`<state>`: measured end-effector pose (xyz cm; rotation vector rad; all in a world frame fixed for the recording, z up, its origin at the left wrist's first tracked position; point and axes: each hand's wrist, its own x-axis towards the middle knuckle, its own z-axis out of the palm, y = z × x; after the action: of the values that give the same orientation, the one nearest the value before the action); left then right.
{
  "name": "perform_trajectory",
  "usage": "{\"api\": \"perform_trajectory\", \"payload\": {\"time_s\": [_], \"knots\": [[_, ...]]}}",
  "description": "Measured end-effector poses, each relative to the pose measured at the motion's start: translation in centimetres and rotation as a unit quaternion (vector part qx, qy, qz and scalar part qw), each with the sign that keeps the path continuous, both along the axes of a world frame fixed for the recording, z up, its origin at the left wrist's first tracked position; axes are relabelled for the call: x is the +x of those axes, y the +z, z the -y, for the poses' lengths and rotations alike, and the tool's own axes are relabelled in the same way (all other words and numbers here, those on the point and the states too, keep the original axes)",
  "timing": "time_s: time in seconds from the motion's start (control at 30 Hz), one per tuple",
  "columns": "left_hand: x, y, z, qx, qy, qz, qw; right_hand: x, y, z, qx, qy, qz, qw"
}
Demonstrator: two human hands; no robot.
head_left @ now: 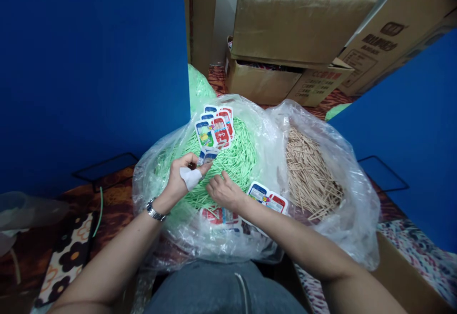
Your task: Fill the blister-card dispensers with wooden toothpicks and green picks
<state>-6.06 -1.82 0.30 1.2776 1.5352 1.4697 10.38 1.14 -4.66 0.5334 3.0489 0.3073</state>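
Between the thumb and fingers of my left hand (182,176) is a bent blue-and-white printed package (208,155); a white wrap covers part of that hand. My right hand (223,191), fingers curled down, touches the green sticks (243,154) in a clear plastic bag. What its fingertips hold, if anything, is hidden. Just beyond my left hand, several red, blue and green printed packages (220,131) lie overlapping on the sticks. Another blue-and-red package (267,199) lies beside my right wrist. A second clear bag holds brown sticks (310,176) at the right.
Cardboard boxes (303,28) stand at the back, the upper one filled with packages. Blue panels (93,66) rise at left and right. A flower-patterned board (67,259) lies at lower left, and an open box (410,276) of packages is at lower right.
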Motion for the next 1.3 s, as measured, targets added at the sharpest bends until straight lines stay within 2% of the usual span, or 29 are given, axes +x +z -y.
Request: {"api": "perform_trajectory", "payload": {"time_s": [0.1, 0.23, 0.3, 0.37, 0.4, 0.43, 0.47, 0.53, 0.57, 0.6, 0.63, 0.7, 0.87, 0.97, 1.07, 1.17, 1.23, 1.3], "knots": [[0.0, 0.2, 0.0, 0.003, 0.005, -0.006, 1.000, 0.8, 0.6, -0.6, -0.019, -0.009, 0.006, 1.000], [-0.2, 0.3, -0.1, 0.007, 0.010, 0.000, 1.000, 1.8, 2.5, -1.3, -0.058, -0.052, 0.026, 0.997], [-0.3, 0.3, -0.2, 0.011, 0.016, -0.005, 1.000, 2.3, 3.6, -1.8, -0.113, -0.103, 0.022, 0.988], [-0.3, 0.3, -0.5, 0.019, 0.028, -0.019, 0.999, 3.0, 4.3, -2.2, -0.230, -0.165, -0.016, 0.959], [-0.3, 0.2, -0.7, 0.023, 0.033, -0.029, 0.999, 3.4, 4.5, -2.4, -0.319, -0.190, -0.046, 0.927], [-0.2, 0.1, -0.9, 0.027, 0.037, -0.038, 0.998, 3.8, 4.5, -2.4, -0.422, -0.211, -0.082, 0.878], [-0.2, 0.0, -1.1, 0.030, 0.042, -0.051, 0.997, 4.2, 4.3, -2.4, -0.528, -0.227, -0.119, 0.810], [-0.1, -0.2, -1.6, 0.035, 0.050, -0.077, 0.995, 4.9, 3.5, -1.9, -0.701, -0.249, -0.180, 0.644], [-0.1, -0.3, -1.8, 0.038, 0.054, -0.088, 0.994, 5.2, 3.1, -1.5, -0.756, -0.258, -0.202, 0.567], [0.0, -0.4, -2.0, 0.040, 0.056, -0.097, 0.993, 5.3, 2.7, -1.1, -0.793, -0.263, -0.217, 0.505], [0.2, -0.6, -2.1, 0.039, 0.052, -0.102, 0.993, 5.4, 2.4, -0.7, -0.818, -0.262, -0.225, 0.460], [0.6, -0.9, -2.3, 0.037, 0.039, -0.102, 0.993, 5.4, 2.1, -0.1, -0.843, -0.253, -0.234, 0.412], [2.5, -1.4, -2.3, 0.040, 0.017, -0.087, 0.995, 4.3, 3.0, 0.2, -0.864, -0.215, -0.249, 0.381], [3.4, -1.3, -2.0, 0.020, -0.015, -0.077, 0.997, 3.4, 3.5, 0.0, -0.871, -0.195, -0.269, 0.362], [3.5, -0.8, -1.8, 0.009, -0.018, -0.060, 0.998, 3.1, 3.7, -0.1, -0.876, -0.177, -0.272, 0.358], [2.8, -0.1, -1.9, 0.011, -0.001, -0.033, 0.999, 3.5, 3.7, -0.1, -0.867, -0.170, -0.271, 0.382], [2.2, 0.4, -1.9, 0.013, 0.001, -0.006, 1.000, 4.1, 3.9, -0.3, -0.843, -0.179, -0.287, 0.418], [1.8, 0.7, -1.8, 0.017, -0.001, 0.015, 1.000, 4.7, 4.2, -0.6, -0.807, -0.187, -0.311, 0.466]]}}
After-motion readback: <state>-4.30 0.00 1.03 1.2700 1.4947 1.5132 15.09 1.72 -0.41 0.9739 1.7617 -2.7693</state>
